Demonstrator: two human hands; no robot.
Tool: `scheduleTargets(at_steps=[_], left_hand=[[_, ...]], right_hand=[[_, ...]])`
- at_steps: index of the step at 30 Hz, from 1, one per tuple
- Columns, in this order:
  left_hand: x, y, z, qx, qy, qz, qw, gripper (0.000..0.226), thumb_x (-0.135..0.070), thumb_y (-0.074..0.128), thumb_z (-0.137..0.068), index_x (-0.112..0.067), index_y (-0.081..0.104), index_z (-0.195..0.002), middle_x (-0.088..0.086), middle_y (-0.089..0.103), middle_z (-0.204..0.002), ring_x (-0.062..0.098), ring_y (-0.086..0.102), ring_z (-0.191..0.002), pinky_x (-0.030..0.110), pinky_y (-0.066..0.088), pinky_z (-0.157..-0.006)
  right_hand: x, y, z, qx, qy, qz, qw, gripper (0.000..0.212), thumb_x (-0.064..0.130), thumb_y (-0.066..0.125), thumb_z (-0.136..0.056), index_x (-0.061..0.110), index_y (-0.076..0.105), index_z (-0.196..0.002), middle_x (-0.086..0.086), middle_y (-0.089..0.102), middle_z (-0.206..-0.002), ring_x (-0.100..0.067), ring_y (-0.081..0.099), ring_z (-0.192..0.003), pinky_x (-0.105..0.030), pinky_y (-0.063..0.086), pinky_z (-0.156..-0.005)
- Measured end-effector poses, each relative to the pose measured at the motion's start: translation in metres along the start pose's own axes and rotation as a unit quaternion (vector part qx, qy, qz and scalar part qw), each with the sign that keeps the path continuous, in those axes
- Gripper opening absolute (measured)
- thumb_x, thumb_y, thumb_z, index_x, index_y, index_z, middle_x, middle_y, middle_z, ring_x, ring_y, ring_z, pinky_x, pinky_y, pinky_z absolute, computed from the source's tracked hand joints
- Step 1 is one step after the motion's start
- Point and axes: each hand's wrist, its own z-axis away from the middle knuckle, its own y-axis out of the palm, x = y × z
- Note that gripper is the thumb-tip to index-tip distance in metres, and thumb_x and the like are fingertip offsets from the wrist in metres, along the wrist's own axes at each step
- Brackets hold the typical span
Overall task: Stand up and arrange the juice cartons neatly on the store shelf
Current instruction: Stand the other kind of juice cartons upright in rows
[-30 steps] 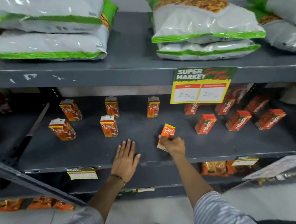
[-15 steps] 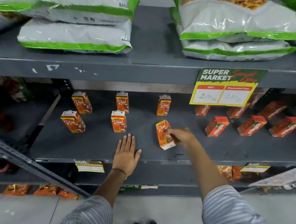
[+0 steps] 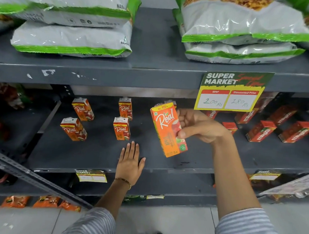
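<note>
My right hand grips an orange Real juice carton and holds it upright and slightly tilted in the air above the middle grey shelf. My left hand lies flat, fingers apart, on the shelf's front edge. Several more Real cartons stand upright on the shelf to the left: one at the front left, one behind it, one in the middle front, one behind that. Another carton is mostly hidden behind the held one.
Red Maaza cartons stand on the right part of the same shelf. A yellow price sign hangs from the upper shelf, which carries big white-and-green bags. Orange packets lie on the bottom shelf. A slanted metal bar crosses the lower left.
My right hand has lifted the carton off the shelf and turned it upright, front face toward me. The view has shifted slightly leftward. My left hand has stayed flat on the shelf.
</note>
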Motion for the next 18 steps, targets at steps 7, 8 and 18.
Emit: scheduleTargets(at_steps=[7, 8, 18], left_hand=[[0.005, 0.009, -0.001, 0.005, -0.003, -0.005, 1.0, 0.06, -0.042, 0.025, -0.097, -0.007, 0.009, -0.144, 0.013, 0.014, -0.156, 0.028, 0.008, -0.144, 0.037, -0.004, -0.115], [0.006, 0.009, -0.002, 0.006, -0.001, -0.004, 1.0, 0.061, -0.041, 0.026, -0.097, -0.008, 0.008, -0.144, 0.013, 0.013, -0.156, 0.028, 0.007, -0.144, 0.037, -0.005, -0.115], [0.011, -0.002, -0.005, -0.07, -0.126, 0.266, 0.953, 0.071, -0.038, 0.055, -0.088, -0.01, 0.02, -0.141, 0.014, 0.022, -0.153, 0.03, 0.01, -0.143, 0.038, 0.006, -0.115]], right_hand=[[-0.066, -0.019, -0.022, -0.189, 0.035, 0.033, 0.981, 0.036, -0.006, 0.07, -0.072, 0.009, 0.063, -0.104, -0.003, 0.071, -0.096, -0.008, 0.069, -0.085, -0.02, 0.054, -0.077], [-0.077, -0.021, -0.027, -0.223, 0.038, 0.033, 0.973, 0.039, -0.007, 0.071, -0.071, 0.005, 0.061, -0.108, -0.007, 0.07, -0.1, -0.007, 0.069, -0.083, -0.017, 0.054, -0.073], [-0.146, -0.025, -0.052, -0.422, 0.058, 0.002, 0.905, 0.053, -0.015, 0.067, -0.072, 0.0, 0.052, -0.121, -0.021, 0.062, -0.122, -0.03, 0.059, -0.111, -0.045, 0.047, -0.099]])
